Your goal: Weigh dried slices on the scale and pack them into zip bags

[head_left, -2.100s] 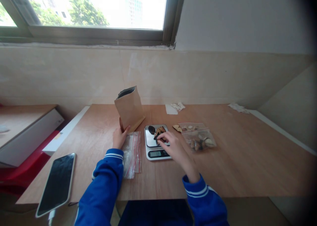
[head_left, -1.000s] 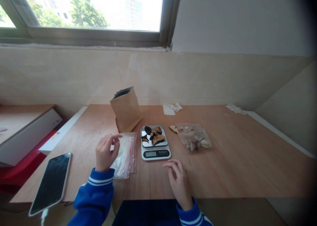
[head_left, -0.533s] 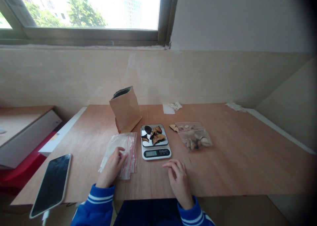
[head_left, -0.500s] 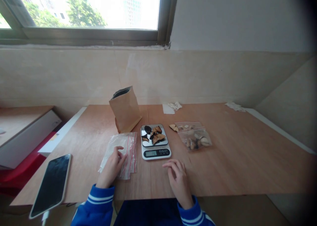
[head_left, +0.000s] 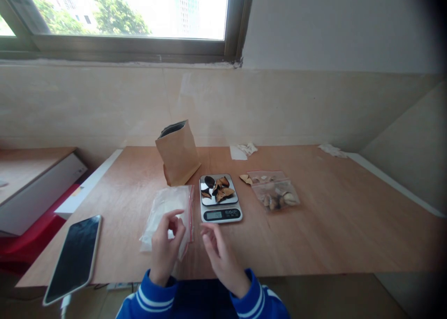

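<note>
My left hand (head_left: 167, 247) is over the stack of clear zip bags (head_left: 162, 207), fingers curled round. A thin clear zip bag (head_left: 182, 251) with blurred edges hangs below its fingers and appears to be held by them. My right hand (head_left: 221, 256) has come close to it, fingers loosely bent and nothing visible in them, just in front of the white digital kitchen scale (head_left: 226, 220). Several brown, dark-edged dried mushroom-like pieces (head_left: 223, 193) lie on the scale's shiny plate. The digits on its lit display are too blurred to read.
Behind the bags stands an open brown paper pouch (head_left: 179, 156). Right of the scale are a filled zip bag (head_left: 275, 193) and a loose dried piece (head_left: 246, 179). A phone (head_left: 75, 256) with a cable lies at the left edge. Crumpled tissue (head_left: 247, 148) is by the wall.
My right hand has moved left, towards my left hand. My left hand has shifted slightly right and nearer me, and a bag has come away from the stack with it.
</note>
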### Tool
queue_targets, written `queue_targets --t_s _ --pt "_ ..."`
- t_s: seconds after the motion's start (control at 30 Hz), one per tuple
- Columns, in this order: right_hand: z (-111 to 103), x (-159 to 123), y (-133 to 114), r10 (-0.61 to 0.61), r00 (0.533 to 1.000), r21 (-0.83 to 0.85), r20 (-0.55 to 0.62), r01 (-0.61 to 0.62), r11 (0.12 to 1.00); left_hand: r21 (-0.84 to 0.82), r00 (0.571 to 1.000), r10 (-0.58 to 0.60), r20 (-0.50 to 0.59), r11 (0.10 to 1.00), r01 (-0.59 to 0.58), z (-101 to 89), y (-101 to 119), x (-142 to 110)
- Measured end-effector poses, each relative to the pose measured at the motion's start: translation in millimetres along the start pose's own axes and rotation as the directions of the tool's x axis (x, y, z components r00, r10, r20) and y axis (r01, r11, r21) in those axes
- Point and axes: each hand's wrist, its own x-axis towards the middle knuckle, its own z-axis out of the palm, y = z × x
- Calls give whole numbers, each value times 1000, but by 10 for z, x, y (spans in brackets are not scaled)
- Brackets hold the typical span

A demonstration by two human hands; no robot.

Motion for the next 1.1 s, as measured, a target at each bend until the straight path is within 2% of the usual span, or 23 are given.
queue_targets --t_s 0.1,0.17,0.33,0.5,0.63,0.7,0.8,0.87,0.93,1.03,1.1 --pt "156 104 -176 17 998 140 57 -25 990 -59 997 76 -17 995 -77 52 110 -122" --pt "219 178 -251 -7 999 193 50 -3 981 -92 994 104 -31 990 -106 74 143 -175" --pt "253 318 -238 1 1000 197 24 -6 980 -114 991 135 -18 984 -137 81 166 -199" --pt "229 328 -60 56 996 125 71 -64 990 41 977 106 -183 994 -100 -17 50 -96" --pt "168 203 44 82 991 31 102 -85 996 229 953 140 -270 970 -78 -156 -118 92" --pt "108 128 74 86 992 -9 96 -86 996 299 966 142 -218 952 -73 -196 -187 198" --pt "-14 33 127 106 992 -48 70 -103 994 306 996 82 31 948 -88 -177 -246 346" --pt "-104 -20 175 152 988 -54 33 -150 987 312 991 62 120 945 -96 -115 -268 448" --pt "-190 -69 221 196 981 -41 -8 -196 980 325 996 84 41 941 -93 -26 -309 580" --pt "-287 -132 248 207 977 -15 -51 -208 978 295 973 154 -174 951 -98 130 -467 859" --pt "-320 -156 220 215 974 -5 -64 -216 976 227 964 141 -226 970 -89 235 -633 1074"
